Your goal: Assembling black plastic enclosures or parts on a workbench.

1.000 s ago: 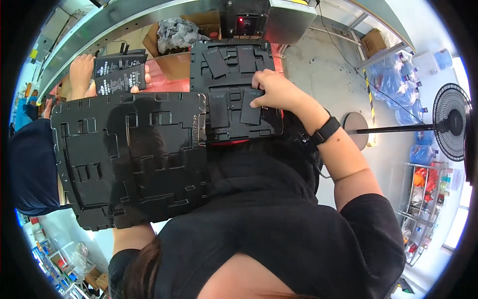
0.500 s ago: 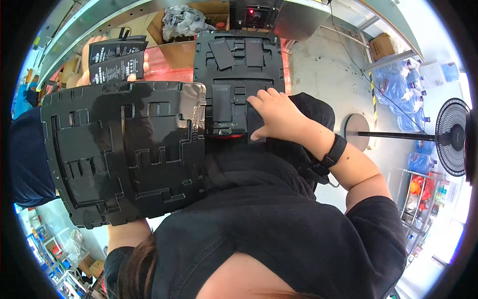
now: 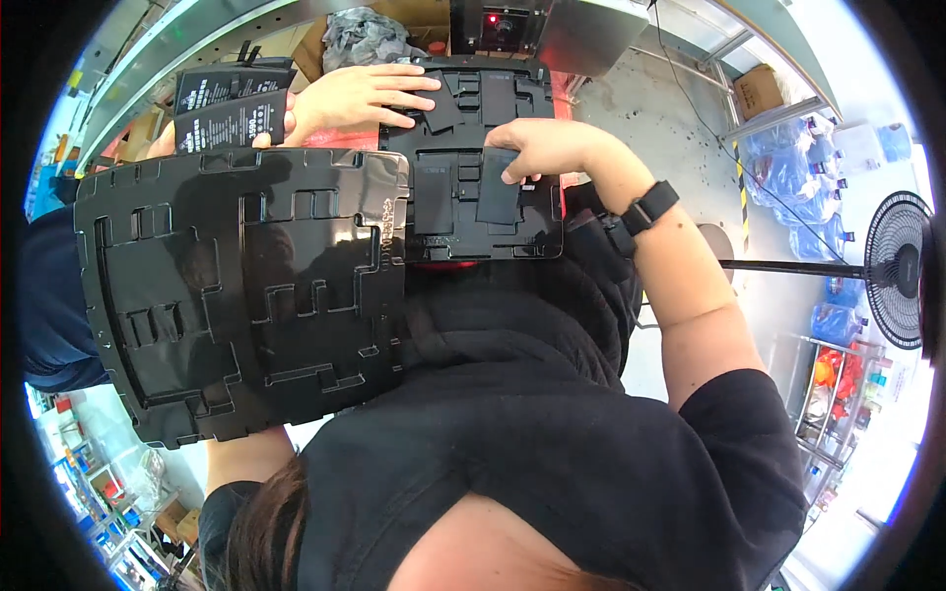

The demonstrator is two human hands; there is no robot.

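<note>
Touching one of four flat black cells (image 3: 498, 205) in far tray (image 3: 544, 225), twelve o'clock: half-curled right hand (image 3: 544, 148), grip unclear. Near tray (image 3: 212, 295), nine. Gripping hand (image 3: 262, 141) with two printed packs (image 3: 222, 123), ten; spread hand (image 3: 363, 97), eleven; cannot tell which is left.

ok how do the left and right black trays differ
The left tray looks bigger in this view than the right tray. The left tray shows bare recesses, while the right tray holds flat dark packs. The left tray covers part of the left arm, whereas the right tray has the right hand over it. Both are black and moulded with recesses.
</note>
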